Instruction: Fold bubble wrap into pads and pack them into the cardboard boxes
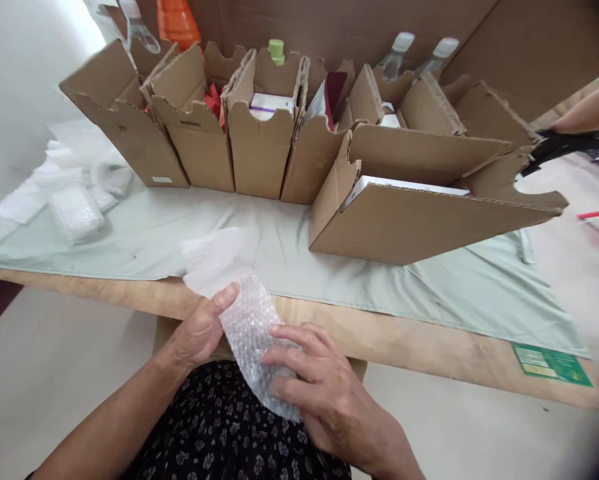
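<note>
A strip of bubble wrap (254, 333) slants over the table's front edge and my lap. My left hand (203, 327) grips its left edge, thumb on top. My right hand (319, 380) lies on the lower right part of the wrap, its fingers bent over the surface and the thumb out of sight. Beyond the bubble wrap, a thin white sheet (219, 253) rests on the pale green cloth (159, 233). Whether anything is inside the wrap cannot be made out.
Several cardboard holders (259, 157) stand along the back, with boxes and packets inside. A larger cardboard holder (409, 220) sits nearer on the right. Folded bubble wrap (76, 210) lies at the left. Bottles (176, 23) stand behind. Another person's arm (589, 110) shows at the right.
</note>
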Tool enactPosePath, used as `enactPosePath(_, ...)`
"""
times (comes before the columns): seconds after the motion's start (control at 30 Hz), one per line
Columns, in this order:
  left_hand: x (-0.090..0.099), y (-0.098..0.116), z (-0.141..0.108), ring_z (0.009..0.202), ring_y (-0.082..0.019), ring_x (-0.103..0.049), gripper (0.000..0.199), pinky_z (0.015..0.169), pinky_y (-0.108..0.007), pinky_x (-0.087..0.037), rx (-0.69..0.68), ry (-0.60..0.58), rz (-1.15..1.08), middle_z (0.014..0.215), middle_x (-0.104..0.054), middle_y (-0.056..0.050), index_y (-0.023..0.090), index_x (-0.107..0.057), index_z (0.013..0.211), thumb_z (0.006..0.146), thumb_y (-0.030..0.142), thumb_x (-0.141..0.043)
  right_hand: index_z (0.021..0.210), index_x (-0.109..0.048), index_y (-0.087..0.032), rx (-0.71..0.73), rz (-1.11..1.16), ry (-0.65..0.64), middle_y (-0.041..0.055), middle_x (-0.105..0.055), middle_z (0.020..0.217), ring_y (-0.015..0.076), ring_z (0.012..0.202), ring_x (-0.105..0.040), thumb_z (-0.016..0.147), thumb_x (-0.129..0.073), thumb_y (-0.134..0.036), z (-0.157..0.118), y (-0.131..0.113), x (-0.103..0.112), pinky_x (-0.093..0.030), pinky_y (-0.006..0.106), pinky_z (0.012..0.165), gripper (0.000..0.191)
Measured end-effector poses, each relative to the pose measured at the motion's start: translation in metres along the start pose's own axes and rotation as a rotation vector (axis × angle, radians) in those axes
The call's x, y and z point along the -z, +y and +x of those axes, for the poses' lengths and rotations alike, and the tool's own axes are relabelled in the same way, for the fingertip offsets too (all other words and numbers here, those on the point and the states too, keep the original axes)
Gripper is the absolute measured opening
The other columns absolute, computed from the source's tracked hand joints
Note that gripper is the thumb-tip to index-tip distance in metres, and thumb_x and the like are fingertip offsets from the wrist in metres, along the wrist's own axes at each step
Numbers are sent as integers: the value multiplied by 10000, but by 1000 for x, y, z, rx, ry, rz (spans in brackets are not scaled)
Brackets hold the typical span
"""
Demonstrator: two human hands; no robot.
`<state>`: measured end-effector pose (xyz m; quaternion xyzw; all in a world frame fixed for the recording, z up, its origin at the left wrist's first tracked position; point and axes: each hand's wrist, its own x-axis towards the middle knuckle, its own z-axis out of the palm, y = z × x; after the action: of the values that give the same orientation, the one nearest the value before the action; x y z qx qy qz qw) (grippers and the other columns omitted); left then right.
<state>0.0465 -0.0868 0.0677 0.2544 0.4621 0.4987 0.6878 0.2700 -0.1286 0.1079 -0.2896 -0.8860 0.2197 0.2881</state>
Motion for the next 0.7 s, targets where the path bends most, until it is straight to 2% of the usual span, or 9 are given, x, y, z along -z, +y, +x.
enactPosePath(0.07,11,5,0,996,-242,-756,476,882,-316,-623,34,140,-40,1051,-806,-61,166,-774,1065,682,380,-958,865,-626,-213,-24,20,-44,-15,-748,1197,198,1398,-545,829,-452,47,-9,2,7,-420,405,1164,316)
enactPosePath(0.13,22,15,3,890,-196,-756,392,775,-263,-628,50,270,-107,989,-810,-43,150,-779,1007,653,197,-939,865,-629,-223,-42,15,-38,-4,-739,1215,204,1424,-520,827,-459,35,-24,9,18,-411,401,1167,312)
enactPosePath(0.2,29,25,8,848,-161,-748,330,749,-222,-622,-11,373,-196,931,-807,-19,152,-780,949,643,90,-886,881,-652,-236,-45,-41,13,17,-723,1258,222,1447,-500,854,-483,5,-39,17,32,-414,404,1158,295)
enactPosePath(0.27,30,33,14,840,-142,-745,305,770,-199,-620,-89,419,-250,899,-804,-1,157,-778,907,633,54,-864,909,-683,-246,-77,-156,103,40,-698,1319,256,1458,-496,898,-522,-44,-52,24,48,-421,426,1152,258)
enactPosePath(0.4,22,31,24,796,-133,-740,299,752,-201,-618,-143,357,-178,868,-797,1,155,-773,867,608,144,-921,952,-712,-263,-265,-479,331,68,-684,1354,359,1429,-535,936,-529,-75,-75,44,69,-411,588,1159,263)
enactPosePath(0.47,20,24,27,732,-121,-720,299,684,-195,-601,-129,284,-46,822,-781,-3,151,-763,844,609,211,-939,956,-714,-263,-376,-641,337,88,-698,1330,402,1400,-560,935,-469,-58,-90,59,71,-435,664,1117,321)
enactPosePath(0.57,20,16,29,691,-138,-718,314,621,-221,-589,-111,220,178,809,-772,-24,152,-750,867,648,298,-922,1033,-725,-256,-486,-801,249,124,-703,1323,427,1319,-626,943,-415,-87,-113,79,68,-553,635,961,365)
enactPosePath(0.63,22,13,27,729,-171,-743,328,652,-264,-613,-113,193,301,848,-781,-47,154,-747,924,700,351,-883,1069,-727,-237,-544,-829,266,132,-705,1324,417,1255,-671,965,-417,-134,-121,84,63,-580,602,914,343)
enactPosePath(0.7,24,13,24,776,-192,-756,318,687,-297,-626,-132,169,424,903,-785,-63,162,-743,970,765,390,-827,1056,-733,-213,-589,-811,331,136,-713,1314,403,1220,-690,986,-433,-180,-119,82,60,-566,611,953,309)
